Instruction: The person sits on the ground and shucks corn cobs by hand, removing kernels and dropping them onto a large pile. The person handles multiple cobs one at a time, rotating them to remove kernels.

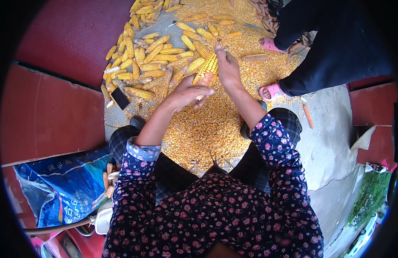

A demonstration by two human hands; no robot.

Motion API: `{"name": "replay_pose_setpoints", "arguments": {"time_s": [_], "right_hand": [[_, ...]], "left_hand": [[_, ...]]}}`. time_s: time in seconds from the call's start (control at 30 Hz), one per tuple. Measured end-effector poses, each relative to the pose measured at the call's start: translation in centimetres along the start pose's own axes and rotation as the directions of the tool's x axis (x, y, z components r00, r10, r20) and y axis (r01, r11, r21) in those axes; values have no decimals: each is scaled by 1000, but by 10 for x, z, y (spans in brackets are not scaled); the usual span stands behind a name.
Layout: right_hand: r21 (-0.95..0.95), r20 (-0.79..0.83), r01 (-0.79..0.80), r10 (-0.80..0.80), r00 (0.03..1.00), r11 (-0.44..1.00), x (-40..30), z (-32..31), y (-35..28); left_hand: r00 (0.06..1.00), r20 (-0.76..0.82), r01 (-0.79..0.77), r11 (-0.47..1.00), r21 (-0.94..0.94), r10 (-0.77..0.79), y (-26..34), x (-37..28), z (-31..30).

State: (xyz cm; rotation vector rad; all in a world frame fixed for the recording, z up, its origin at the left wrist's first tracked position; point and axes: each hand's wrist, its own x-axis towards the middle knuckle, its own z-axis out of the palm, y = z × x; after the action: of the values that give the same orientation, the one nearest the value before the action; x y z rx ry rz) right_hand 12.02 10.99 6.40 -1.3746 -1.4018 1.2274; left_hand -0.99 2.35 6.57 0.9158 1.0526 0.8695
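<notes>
An ear of corn (pixel 206 70) is held between my two hands over the floor, with part of its lower end stripped to the bare cob. My left hand (pixel 190 92) grips that lower end from below. At the upper end, my right hand (pixel 227 66) lies along the right side with the thumb pointing up; whether its fingers close around the ear is hard to see. A thick layer of loose kernels (pixel 202 132) covers the floor beneath my hands and between my feet. Ahead and to the left lies a heap of whole ears (pixel 157 58), several with dry husk bits.
A black phone (pixel 120 98) lies beside the heap's near left edge. Another person's legs (pixel 334 48) in dark trousers and pink sandals (pixel 272 92) stand at right. One bare cob (pixel 308 116) lies on the concrete. A blue printed sack (pixel 66 190) is at lower left.
</notes>
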Motion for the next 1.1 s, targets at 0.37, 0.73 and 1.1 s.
{"name": "replay_pose_setpoints", "arguments": {"time_s": [0.37, 0.73, 1.1], "right_hand": [[-466, 314, 169, -16, 949, 868, -26, 10, -9], [-208, 357, 183, -100, 929, 961, -21, 4, -4], [-327, 373, 250, -118, 920, 911, -17, 8, 8]], "left_hand": [[875, -324, -193, 872, 450, 361, -25, 20, -3], [859, -298, -233, 836, 497, 416, -12, 21, -3], [853, -364, -153, 846, 510, 373, -32, 29, -8]]}}
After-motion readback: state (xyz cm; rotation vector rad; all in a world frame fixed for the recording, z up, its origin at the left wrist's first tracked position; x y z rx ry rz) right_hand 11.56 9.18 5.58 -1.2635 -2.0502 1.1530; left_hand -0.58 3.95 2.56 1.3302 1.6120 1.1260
